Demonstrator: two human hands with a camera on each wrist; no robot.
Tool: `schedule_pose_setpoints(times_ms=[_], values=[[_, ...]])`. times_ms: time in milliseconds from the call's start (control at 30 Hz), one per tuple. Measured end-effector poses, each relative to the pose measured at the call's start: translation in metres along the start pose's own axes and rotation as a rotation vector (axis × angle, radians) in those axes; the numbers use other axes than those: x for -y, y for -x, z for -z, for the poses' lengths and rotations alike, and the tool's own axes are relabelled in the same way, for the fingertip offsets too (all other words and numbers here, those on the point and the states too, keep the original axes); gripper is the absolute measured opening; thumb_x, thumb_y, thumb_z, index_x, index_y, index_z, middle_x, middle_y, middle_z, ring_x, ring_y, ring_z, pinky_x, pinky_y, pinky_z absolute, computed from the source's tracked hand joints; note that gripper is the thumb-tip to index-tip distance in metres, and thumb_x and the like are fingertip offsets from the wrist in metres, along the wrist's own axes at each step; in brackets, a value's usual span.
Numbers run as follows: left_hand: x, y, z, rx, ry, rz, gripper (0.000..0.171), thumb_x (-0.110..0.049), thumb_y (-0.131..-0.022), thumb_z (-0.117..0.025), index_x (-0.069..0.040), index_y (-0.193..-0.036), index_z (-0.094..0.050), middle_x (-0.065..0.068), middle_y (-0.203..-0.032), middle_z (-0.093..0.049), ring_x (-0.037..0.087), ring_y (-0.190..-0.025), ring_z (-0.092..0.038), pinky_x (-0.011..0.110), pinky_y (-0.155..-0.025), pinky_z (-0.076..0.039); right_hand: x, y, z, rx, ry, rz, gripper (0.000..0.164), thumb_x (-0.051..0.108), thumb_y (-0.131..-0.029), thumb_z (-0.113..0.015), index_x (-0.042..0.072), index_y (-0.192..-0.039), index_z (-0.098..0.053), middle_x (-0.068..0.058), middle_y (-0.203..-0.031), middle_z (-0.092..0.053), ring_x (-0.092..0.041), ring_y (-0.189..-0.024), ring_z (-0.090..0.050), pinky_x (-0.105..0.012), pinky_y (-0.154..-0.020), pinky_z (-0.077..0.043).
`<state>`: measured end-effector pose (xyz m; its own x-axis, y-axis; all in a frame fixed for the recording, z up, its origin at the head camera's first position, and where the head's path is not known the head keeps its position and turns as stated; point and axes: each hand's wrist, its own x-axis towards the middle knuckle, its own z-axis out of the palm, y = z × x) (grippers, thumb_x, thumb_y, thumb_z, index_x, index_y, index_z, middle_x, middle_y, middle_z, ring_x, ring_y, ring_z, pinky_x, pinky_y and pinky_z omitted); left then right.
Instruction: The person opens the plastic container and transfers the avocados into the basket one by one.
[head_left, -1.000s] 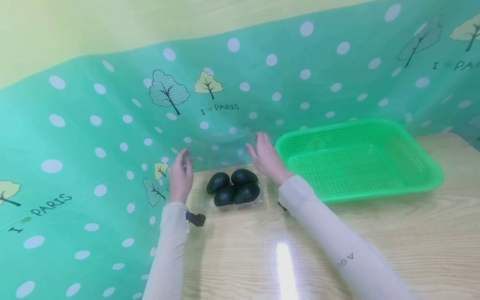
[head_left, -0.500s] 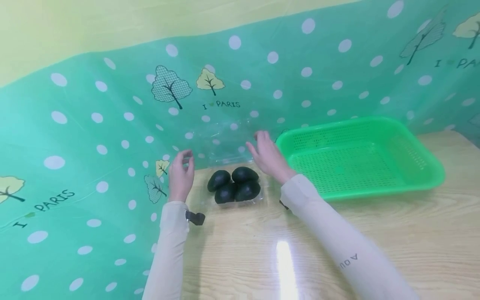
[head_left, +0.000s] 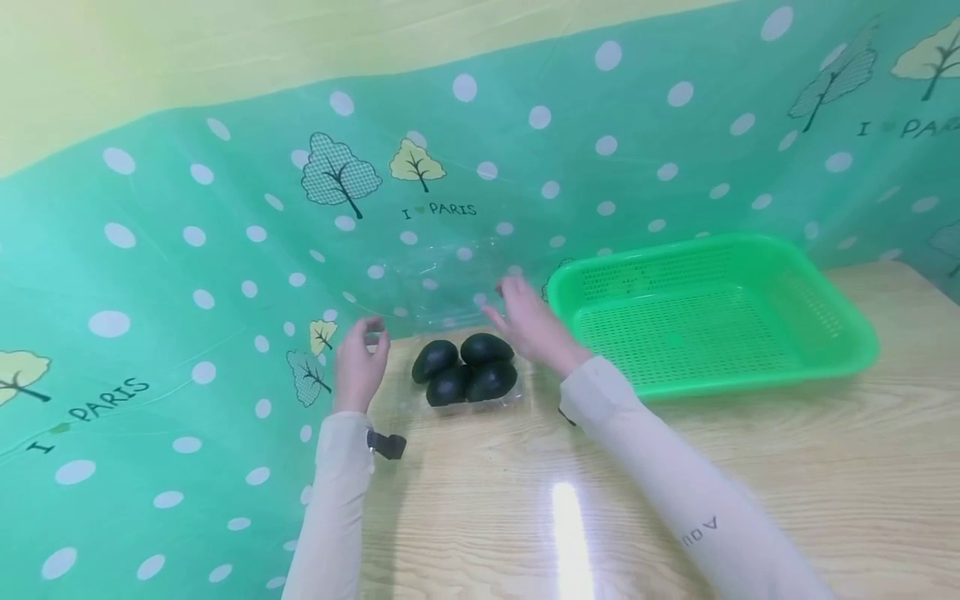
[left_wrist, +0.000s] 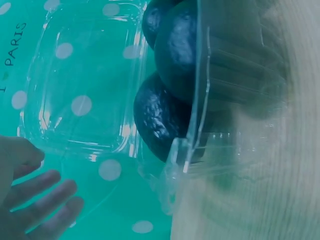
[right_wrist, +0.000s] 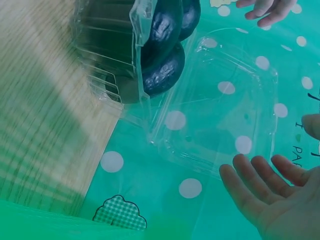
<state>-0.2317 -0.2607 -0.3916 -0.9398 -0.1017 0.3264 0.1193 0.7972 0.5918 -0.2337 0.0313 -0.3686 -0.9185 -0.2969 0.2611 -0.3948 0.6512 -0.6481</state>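
Observation:
A clear plastic clamshell box (left_wrist: 240, 115) stands on the table with several dark avocados (head_left: 491, 381) in its base. Its transparent lid (right_wrist: 225, 100) is swung up and back against the green backdrop. To the left of the box is my left hand (head_left: 360, 364), its fingers loosely bent and holding nothing. In the left wrist view those fingers (left_wrist: 47, 200) sit just off the lid's near corner. My right hand (head_left: 532, 323) hovers at the box's right rear, fingers spread. Its fingertips lie close to the lid's edge in the right wrist view; whether they touch it, I cannot tell.
A green perforated plastic basket (head_left: 840, 358) stands on the wooden table (head_left: 480, 500) to the right, close to my right hand. Behind the table and along its left side hangs a green dotted sheet (head_left: 225, 350) printed with trees.
My left hand has come down a little, and its fingers look more bent. The right hand has shifted slightly down and left. The avocados stay in place.

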Motion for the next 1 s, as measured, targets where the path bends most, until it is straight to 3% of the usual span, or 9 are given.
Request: schedule_pose_setpoints(times_ms=[400,667,1000], values=[[0.011,0.01,-0.002,0.137,-0.053,0.058,0.048,-0.02,-0.099,-0.056,-0.006,-0.143,-0.046,0.018,-0.136,-0.057,0.036,-0.117,-0.061,0.051,-0.093,-0.056,0.001,0.005,-0.011,0.136,0.112,0.124,0.054,0.033,-0.099,-0.059,-0.001,-0.139,-0.044,-0.018,-0.135,-0.05,-0.029,-0.122,-0.053,-0.04,-0.106,-0.051],[0.014,0.019,-0.008,0.179,-0.046,0.115,0.047,-0.022,-0.098,-0.059,-0.006,-0.14,-0.049,0.018,-0.133,-0.056,0.036,-0.116,-0.06,0.05,-0.093,-0.056,0.0,0.011,-0.02,0.229,0.172,0.185,0.052,0.029,-0.094,-0.068,0.002,-0.134,-0.05,-0.015,-0.131,-0.052,-0.027,-0.116,-0.056,-0.036,-0.099,-0.054],[0.017,0.031,-0.015,0.23,-0.033,0.155,0.05,-0.022,-0.095,-0.064,-0.004,-0.14,-0.049,0.021,-0.125,-0.061,0.038,-0.11,-0.063,0.051,-0.092,-0.056,-0.003,0.017,-0.033,0.338,0.202,0.196,0.055,0.022,-0.087,-0.076,0.005,-0.136,-0.055,-0.016,-0.142,-0.05,-0.031,-0.131,-0.048,-0.042,-0.108,-0.049]])
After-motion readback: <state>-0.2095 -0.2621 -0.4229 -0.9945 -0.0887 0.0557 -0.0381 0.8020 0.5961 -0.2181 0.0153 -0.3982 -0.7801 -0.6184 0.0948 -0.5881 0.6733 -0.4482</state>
